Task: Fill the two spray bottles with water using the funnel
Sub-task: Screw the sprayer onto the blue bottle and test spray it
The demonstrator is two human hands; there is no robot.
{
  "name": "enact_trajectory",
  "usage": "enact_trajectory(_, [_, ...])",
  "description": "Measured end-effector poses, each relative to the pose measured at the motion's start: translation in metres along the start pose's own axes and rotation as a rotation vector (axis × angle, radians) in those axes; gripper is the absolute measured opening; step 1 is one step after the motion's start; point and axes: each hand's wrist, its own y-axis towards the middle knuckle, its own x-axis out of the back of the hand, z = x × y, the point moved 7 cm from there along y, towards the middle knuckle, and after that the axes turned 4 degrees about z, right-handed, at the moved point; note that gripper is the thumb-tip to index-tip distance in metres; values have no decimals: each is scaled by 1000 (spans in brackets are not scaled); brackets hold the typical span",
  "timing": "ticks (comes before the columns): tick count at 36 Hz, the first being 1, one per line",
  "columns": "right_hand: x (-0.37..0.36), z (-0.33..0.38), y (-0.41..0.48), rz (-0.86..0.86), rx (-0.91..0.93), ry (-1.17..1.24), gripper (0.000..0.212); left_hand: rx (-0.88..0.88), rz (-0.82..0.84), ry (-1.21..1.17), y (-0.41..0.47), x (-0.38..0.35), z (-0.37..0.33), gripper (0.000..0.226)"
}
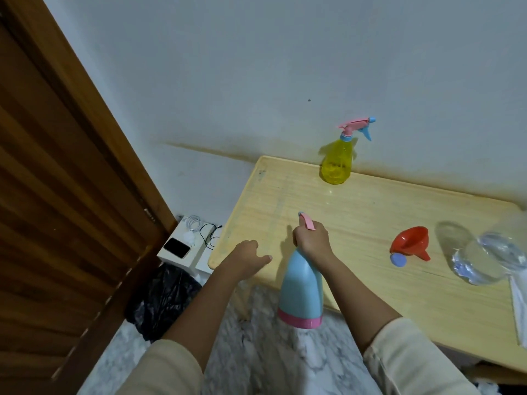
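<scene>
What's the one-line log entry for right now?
right hand: grips top of blue bottle | left hand: free, near table edge | yellow bottle: upright by wall, sprayer on | funnel: lying on table, unused

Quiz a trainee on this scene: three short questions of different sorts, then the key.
1. True or false: the red funnel sits in the neck of the yellow spray bottle.
2. Which hand grips the blue spray bottle at its top? A) left B) right C) both
3. Fill in: the small blue cap lies right beside the ____.

Key
1. False: the funnel lies on its side on the table, apart from that bottle.
2. B: the right hand grips it; the left hand holds nothing.
3. funnel
</scene>
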Motion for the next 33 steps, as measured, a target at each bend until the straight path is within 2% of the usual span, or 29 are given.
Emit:
enact_trajectory(5, [-9,-1,3,43,-31,10,55,5,-26,25,12,3,10,53])
enact_trajectory(11, [-15,-5,2,42,-39,-24,59,4,-7,34,18,3,18,53])
enact_trajectory(16, [-17,1,2,54,4,-62,26,3,-4,39,22,3,19,59])
enact_trajectory(19, [-13,-5,2,-7,-23,22,37,5,0,36,22,3,20,58])
enact_trajectory(21, [-12,-11,4,-13,-65,52,55,10,-4,32,23,5,20,54])
enact_trajectory(23, [-10,-12,5,-21,-54,25,60,10,-3,27,25,6,19,51])
enact_trajectory(25, [-5,-8,6,-73,-3,10,49,-8,7,20,25,6,14,49])
enact_trajectory(28, [7,2,6,-156,61,-10,6,-72,34,-41,25,5,-2,50])
enact_trajectory(31, [26,13,6,-251,139,33,11,-173,118,-180,22,0,-28,40])
enact_trajectory(33, [42,19,5,-318,184,47,22,-283,163,-235,18,-2,-53,33])
